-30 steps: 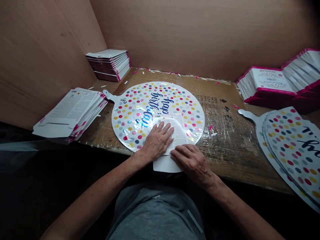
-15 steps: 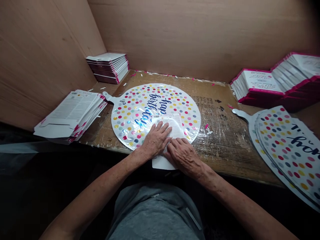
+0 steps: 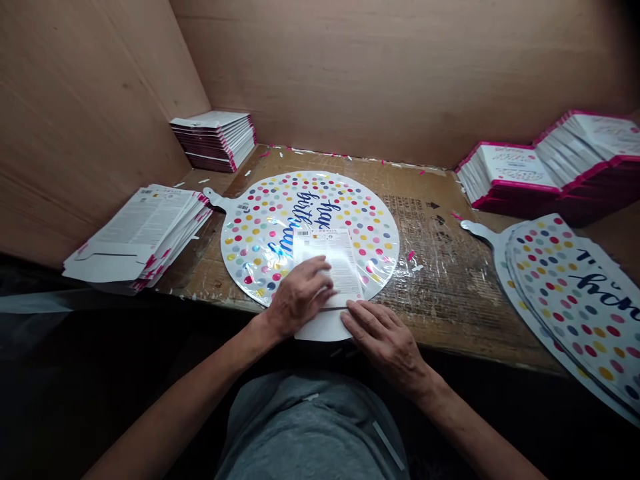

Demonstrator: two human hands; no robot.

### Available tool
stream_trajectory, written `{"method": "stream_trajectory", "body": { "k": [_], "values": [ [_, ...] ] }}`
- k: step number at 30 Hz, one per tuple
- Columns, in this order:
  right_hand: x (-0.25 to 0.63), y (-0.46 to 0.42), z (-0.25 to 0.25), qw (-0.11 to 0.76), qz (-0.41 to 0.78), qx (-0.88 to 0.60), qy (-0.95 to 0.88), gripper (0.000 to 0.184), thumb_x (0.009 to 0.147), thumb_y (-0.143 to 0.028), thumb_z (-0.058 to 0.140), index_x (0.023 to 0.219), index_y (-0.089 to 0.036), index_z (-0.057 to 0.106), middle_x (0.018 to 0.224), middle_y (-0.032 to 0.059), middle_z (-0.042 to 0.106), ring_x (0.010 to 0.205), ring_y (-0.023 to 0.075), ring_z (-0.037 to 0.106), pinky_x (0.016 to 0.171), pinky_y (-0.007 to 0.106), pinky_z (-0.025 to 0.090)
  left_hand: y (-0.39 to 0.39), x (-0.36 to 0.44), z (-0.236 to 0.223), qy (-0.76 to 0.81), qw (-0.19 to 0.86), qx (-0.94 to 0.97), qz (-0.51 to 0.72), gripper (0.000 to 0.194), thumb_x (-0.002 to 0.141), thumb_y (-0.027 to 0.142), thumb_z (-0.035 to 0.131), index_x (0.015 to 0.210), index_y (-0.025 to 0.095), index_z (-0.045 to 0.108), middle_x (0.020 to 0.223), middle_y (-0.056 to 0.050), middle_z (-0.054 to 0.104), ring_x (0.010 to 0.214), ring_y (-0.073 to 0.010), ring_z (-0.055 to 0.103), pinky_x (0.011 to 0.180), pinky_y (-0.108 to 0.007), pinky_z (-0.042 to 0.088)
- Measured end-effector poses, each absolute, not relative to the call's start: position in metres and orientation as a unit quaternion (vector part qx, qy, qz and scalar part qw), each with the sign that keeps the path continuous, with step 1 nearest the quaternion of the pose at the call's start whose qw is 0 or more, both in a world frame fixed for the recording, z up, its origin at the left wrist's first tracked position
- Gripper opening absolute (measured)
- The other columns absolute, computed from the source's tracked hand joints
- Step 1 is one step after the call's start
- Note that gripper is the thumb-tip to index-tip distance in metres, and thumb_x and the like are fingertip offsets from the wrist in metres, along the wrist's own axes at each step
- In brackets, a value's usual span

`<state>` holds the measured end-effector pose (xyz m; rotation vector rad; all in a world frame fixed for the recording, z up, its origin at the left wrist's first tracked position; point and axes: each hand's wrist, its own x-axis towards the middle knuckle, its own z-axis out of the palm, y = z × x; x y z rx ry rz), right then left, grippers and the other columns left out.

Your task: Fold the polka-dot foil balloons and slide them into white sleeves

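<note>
"Where's the white printed card sleeve (image 3: 345, 267)?"

"On the near part of the round white foil balloon with coloured dots (image 3: 350, 200), its plain flap toward the person."

"And the hands?"

"The left hand (image 3: 303, 293) is over the sleeve, fingers loosely curled and a little apart, blurred, nothing visible between them. The right hand (image 3: 385, 337) has its fingertips on the sleeve's near right edge; I can't tell whether it pinches."

"What's around them?"

"A pile of white printed sleeves (image 3: 135, 227) at left, more dotted balloons (image 3: 565, 287) at right, all on brown taped cardboard (image 3: 435, 267)."
</note>
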<state>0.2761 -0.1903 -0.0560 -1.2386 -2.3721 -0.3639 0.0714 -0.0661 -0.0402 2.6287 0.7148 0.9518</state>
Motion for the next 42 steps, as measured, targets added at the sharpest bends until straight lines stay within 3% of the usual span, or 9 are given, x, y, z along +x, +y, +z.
{"method": "stream_trajectory", "body": {
  "k": [5, 10, 14, 20, 24, 28, 31, 39, 42],
  "values": [
    [0.273, -0.187, -0.061, 0.243, -0.126, -0.444, -0.853, 0.026, 0.095, -0.020, 0.059, 0.119, -0.013, 0.065, 0.126, 0.0150, 0.067, 0.120, 0.0278, 0.057, 0.096, 0.042, 0.048, -0.099, 0.030, -0.045, 0.182, 0.147, 0.935, 0.266, 0.059, 0.074, 0.060, 0.073, 0.110, 0.015, 0.067, 0.132, -0.021, 0.060, 0.134, -0.0362, 0.048, 0.109, -0.055, 0.042],
    [0.268, -0.176, -0.047, 0.288, -0.035, -0.501, -0.815, 0.018, 0.098, -0.025, 0.053, 0.099, -0.018, 0.069, 0.101, 0.0077, 0.074, 0.095, 0.0211, 0.065, 0.085, 0.035, 0.051, -0.106, 0.034, -0.057, 0.236, 0.145, 0.902, 0.332, 0.018, 0.091, 0.029, 0.061, 0.099, 0.017, 0.072, 0.131, -0.016, 0.062, 0.140, -0.0308, 0.042, 0.109, -0.048, 0.045],
    [0.259, -0.155, -0.041, 0.279, 0.046, -0.627, -0.726, 0.028, 0.097, -0.040, 0.054, 0.084, -0.018, 0.066, 0.083, 0.0066, 0.070, 0.072, 0.0174, 0.064, 0.066, 0.029, 0.051, -0.106, 0.056, -0.058, 0.453, 0.143, 0.812, 0.340, 0.019, 0.084, 0.031, 0.070, 0.072, 0.017, 0.065, 0.123, -0.014, 0.065, 0.137, -0.0361, 0.045, 0.109, -0.054, 0.043],
    [0.266, -0.171, -0.047, 0.238, -0.093, -0.474, -0.843, 0.043, 0.092, -0.045, 0.062, 0.122, -0.015, 0.063, 0.121, 0.0152, 0.068, 0.106, 0.0279, 0.063, 0.091, 0.044, 0.051, -0.107, 0.069, -0.063, 0.543, 0.151, 0.749, 0.348, 0.050, 0.083, 0.032, 0.070, 0.125, 0.013, 0.052, 0.142, -0.020, 0.051, 0.138, -0.0337, 0.042, 0.113, -0.054, 0.037],
    [0.274, -0.184, -0.045, 0.337, -0.113, -0.458, -0.815, 0.028, 0.090, -0.015, 0.065, 0.118, -0.020, 0.065, 0.099, 0.0066, 0.076, 0.089, 0.0188, 0.068, 0.082, 0.034, 0.055, -0.118, 0.067, -0.049, 0.557, 0.282, 0.672, 0.398, 0.065, 0.080, 0.045, 0.070, 0.134, 0.016, 0.047, 0.137, -0.019, 0.056, 0.130, -0.0337, 0.051, 0.108, -0.053, 0.043],
    [0.263, -0.159, -0.035, 0.394, -0.114, -0.448, -0.795, 0.027, 0.091, -0.015, 0.063, 0.116, -0.023, 0.068, 0.103, 0.0064, 0.075, 0.096, 0.0191, 0.067, 0.088, 0.035, 0.054, -0.114, 0.070, -0.024, 0.512, 0.567, 0.487, 0.424, 0.063, 0.076, 0.053, 0.071, 0.122, 0.012, 0.058, 0.114, -0.016, 0.070, 0.100, -0.0286, 0.069, 0.086, -0.041, 0.058],
    [0.244, -0.127, -0.029, 0.355, -0.099, -0.472, -0.801, 0.016, 0.095, -0.022, 0.058, 0.106, -0.021, 0.070, 0.102, 0.0074, 0.073, 0.096, 0.0205, 0.065, 0.091, 0.038, 0.049, -0.096, 0.076, -0.018, 0.458, 0.669, 0.361, 0.461, 0.051, 0.073, 0.048, 0.076, 0.106, 0.011, 0.066, 0.103, -0.013, 0.073, 0.090, -0.0260, 0.072, 0.074, -0.035, 0.060],
    [0.202, -0.050, -0.002, 0.131, -0.041, -0.540, -0.831, 0.016, 0.093, -0.023, 0.056, 0.078, -0.018, 0.060, 0.072, 0.0047, 0.063, 0.062, 0.0170, 0.056, 0.057, 0.029, 0.035, -0.058, 0.066, -0.031, 0.511, 0.588, 0.354, 0.518, 0.045, 0.068, 0.048, 0.080, 0.096, 0.013, 0.069, 0.089, -0.008, 0.075, 0.071, -0.0190, 0.070, 0.060, -0.025, 0.055],
    [0.199, -0.031, 0.003, 0.166, 0.017, -0.498, -0.851, 0.020, 0.094, -0.026, 0.053, 0.076, -0.020, 0.057, 0.069, 0.0012, 0.062, 0.056, 0.0127, 0.053, 0.053, 0.025, 0.032, -0.045, 0.042, -0.029, 0.553, 0.525, 0.373, 0.528, 0.039, 0.071, 0.049, 0.077, 0.088, 0.014, 0.070, 0.083, -0.007, 0.075, 0.070, -0.0195, 0.070, 0.059, -0.025, 0.055]
  ]
}}
